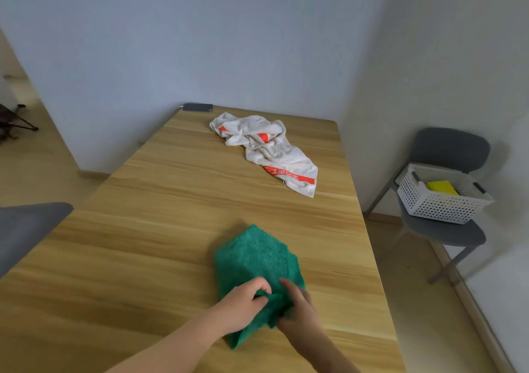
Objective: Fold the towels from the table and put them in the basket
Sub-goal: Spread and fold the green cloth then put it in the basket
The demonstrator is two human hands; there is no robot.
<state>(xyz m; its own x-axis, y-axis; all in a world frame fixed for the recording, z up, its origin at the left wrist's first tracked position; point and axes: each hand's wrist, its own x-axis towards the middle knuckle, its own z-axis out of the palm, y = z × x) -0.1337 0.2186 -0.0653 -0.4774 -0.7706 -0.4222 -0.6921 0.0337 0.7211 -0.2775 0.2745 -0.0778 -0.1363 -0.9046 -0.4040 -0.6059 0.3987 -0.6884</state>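
A green towel (257, 261) lies bunched on the near part of the wooden table (143, 244). My left hand (243, 304) pinches a fold at its near edge, fingers curled into the cloth. My right hand (297, 307) grips the same near edge just to the right, its index finger stretched over the towel. A crumpled white towel with red print (266, 146) lies at the far end of the table. The white perforated basket (440, 201) stands on a grey chair to the right of the table, with a yellow cloth (442, 187) inside.
A dark phone (197, 107) lies at the table's far edge by the wall. The grey chair (449, 149) under the basket stands in the right corner. Another grey chair's back (25, 226) shows at the left. Walls close in behind and to the right.
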